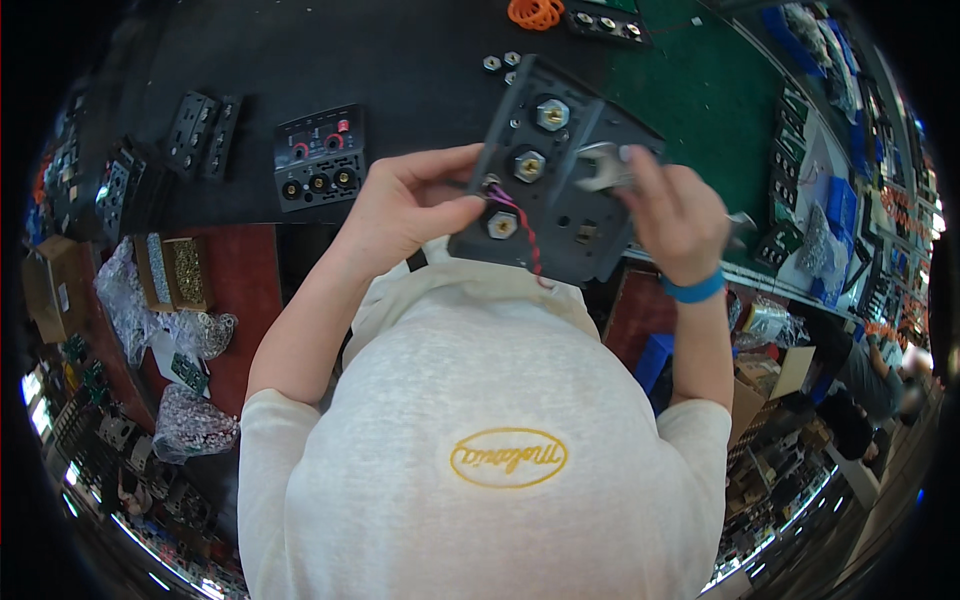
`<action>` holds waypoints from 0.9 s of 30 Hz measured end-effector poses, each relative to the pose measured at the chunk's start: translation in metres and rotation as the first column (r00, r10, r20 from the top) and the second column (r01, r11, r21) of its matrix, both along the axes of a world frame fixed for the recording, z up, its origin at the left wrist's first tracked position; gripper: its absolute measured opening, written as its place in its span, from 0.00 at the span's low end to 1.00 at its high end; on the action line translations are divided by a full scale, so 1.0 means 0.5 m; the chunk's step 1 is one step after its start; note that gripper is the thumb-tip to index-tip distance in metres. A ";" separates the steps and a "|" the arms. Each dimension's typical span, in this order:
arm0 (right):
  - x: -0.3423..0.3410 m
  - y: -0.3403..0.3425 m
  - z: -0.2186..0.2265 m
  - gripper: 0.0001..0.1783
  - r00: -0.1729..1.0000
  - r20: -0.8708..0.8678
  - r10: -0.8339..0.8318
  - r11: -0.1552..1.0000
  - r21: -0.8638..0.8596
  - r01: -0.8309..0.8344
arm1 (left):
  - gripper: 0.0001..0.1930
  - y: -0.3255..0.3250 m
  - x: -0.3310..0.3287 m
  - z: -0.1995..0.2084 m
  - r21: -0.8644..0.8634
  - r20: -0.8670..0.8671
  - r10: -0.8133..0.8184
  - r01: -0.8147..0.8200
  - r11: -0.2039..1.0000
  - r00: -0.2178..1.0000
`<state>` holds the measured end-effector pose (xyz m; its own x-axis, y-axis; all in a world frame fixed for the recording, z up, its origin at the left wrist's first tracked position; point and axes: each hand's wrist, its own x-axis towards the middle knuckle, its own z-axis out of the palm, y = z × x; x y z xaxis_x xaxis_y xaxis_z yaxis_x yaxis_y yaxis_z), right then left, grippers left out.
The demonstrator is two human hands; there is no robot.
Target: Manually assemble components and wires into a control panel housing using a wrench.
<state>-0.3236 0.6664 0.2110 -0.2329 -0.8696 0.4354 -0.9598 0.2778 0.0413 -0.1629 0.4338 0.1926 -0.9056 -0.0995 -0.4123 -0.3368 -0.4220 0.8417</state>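
My left hand point(418, 208) grips the left edge of a dark grey metal panel point(590, 125), held up tilted in front of my chest. Three hex nuts with brass centres point(529, 167) sit in a row along the panel's left side. Purple and red twisted wires point(525, 225) hang from it near my left thumb. In my right hand point(680, 215), which has a blue wristband, is an open-end wrench point(603, 168). Its jaw lies over the panel's middle, apart from the nuts; its other end shows past my hand.
On the black table, a finished-looking panel point(322, 158) with knobs and sockets lies left of my hand. More dark panels point(203, 135) stand farther left. Loose nuts point(492, 63) and orange rings point(535, 12) lie at the back. Circuit boards point(788, 150) line the right side. A parts box point(185, 272) sits lower left.
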 end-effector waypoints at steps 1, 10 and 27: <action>-0.014 0.015 0.004 0.19 0.994 0.032 -0.105 0.994 -0.001 0.105 | 0.27 -0.016 0.006 -0.006 -0.027 0.023 0.054 -0.053 0.998 0.998; 0.025 -0.038 -0.018 0.22 -0.474 0.854 0.214 0.894 0.024 0.448 | 0.22 0.032 -0.004 -0.007 -0.943 -0.271 -0.388 -0.162 0.292 0.881; 0.003 0.021 -0.131 0.21 -0.735 0.549 0.398 0.903 -0.093 0.419 | 0.25 0.016 -0.002 -0.062 0.367 0.053 0.108 -0.120 0.923 0.993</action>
